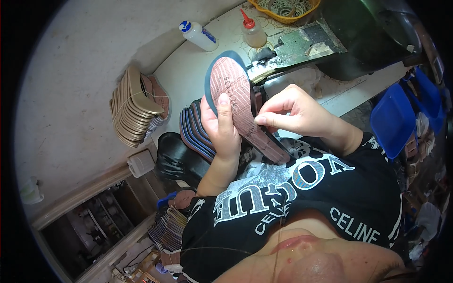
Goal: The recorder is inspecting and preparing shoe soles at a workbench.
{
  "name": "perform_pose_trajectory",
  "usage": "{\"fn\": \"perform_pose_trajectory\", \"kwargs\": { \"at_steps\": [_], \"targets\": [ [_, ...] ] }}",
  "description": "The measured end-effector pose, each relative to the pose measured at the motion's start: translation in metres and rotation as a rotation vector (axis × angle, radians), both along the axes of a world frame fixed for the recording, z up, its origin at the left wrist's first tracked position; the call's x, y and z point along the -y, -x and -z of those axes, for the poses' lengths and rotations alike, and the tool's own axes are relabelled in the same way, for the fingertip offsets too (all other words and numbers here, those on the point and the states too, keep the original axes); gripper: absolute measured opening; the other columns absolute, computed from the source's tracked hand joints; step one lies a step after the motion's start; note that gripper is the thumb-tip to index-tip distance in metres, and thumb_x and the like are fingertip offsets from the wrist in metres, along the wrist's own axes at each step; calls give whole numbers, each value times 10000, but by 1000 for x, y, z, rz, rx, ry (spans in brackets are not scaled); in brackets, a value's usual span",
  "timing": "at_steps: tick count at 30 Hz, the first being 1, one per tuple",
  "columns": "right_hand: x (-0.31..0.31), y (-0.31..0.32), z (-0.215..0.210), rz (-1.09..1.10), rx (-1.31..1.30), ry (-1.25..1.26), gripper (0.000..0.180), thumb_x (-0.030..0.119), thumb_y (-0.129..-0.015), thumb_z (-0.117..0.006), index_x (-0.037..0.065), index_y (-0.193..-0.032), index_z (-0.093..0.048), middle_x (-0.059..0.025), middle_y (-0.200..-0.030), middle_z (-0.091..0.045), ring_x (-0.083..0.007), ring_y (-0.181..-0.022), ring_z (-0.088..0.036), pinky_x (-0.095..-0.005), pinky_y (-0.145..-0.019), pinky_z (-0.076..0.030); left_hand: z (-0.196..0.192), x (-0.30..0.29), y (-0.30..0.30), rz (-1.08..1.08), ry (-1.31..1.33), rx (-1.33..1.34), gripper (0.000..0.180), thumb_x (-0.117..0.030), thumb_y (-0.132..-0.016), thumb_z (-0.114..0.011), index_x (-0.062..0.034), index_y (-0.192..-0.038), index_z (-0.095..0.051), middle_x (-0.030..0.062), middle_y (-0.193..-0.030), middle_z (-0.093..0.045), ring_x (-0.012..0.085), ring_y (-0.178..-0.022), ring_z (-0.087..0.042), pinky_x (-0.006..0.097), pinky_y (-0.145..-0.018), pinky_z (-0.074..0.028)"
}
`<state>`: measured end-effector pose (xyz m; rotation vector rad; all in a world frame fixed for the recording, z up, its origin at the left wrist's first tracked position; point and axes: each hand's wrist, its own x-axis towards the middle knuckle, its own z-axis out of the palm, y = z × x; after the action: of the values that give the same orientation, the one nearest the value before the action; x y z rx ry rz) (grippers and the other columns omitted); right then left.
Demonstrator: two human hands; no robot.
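Note:
My left hand [221,129] is closed round a shoe insole [231,89], with the thumb pressed flat on its face. The insole has a reddish-brown striped face with printed marks and a dark rim that stands out past it at the rounded end. It is tilted, its narrower end near my shirt. My right hand [299,113] pinches the insole's right edge near its middle with thumb and forefinger; the other fingers are curled. Just left of my left hand stands a row of dark insoles with blue edges [192,127].
A bundle of gold insoles [134,111] leans by the wall at left. On the white table [181,70] are a white bottle [200,37], a red-tipped squeeze bottle [254,33], a green plate [302,45] and a yellow basket [283,18]. Blue trays [392,118] hang at right.

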<state>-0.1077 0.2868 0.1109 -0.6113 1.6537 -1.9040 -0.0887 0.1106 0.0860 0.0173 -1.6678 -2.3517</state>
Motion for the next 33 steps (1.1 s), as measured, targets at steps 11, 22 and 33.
{"fn": "perform_pose_trajectory", "kwargs": {
  "at_steps": [11, 22, 33],
  "targets": [
    [-8, 14, 10, 258, 175, 77, 169, 149, -895, -623, 4, -834, -685, 27, -737, -629, -27, -654, -520, -195, -603, -415, 3, 20, 21, 94, 117, 60, 288, -124, -891, -588, 56, -1115, -564, 86, -1122, -550, 146, -1010, -551, 292, -935, -415],
    [-22, 0, 42, 231, 455, 251, 360, 291, -978, -500, -31, -1080, -627, -50, -975, -671, -79, -858, -616, -218, -764, -482, 49, 23, 57, -33, 92, 167, 295, -212, -902, -597, 39, -1057, -602, 66, -1156, -417, 148, -1085, -459, 290, -983, -342],
    [-19, -18, 38, -121, 293, 303, 344, 318, -930, -606, 2, -806, -660, 10, -682, -597, -52, -609, -525, -225, -575, -436, -36, 14, -11, 90, -165, 140, 394, -97, -928, -490, 55, -1283, -412, 162, -1195, -559, 208, -1076, -569, 327, -960, -432]
  ]
}}
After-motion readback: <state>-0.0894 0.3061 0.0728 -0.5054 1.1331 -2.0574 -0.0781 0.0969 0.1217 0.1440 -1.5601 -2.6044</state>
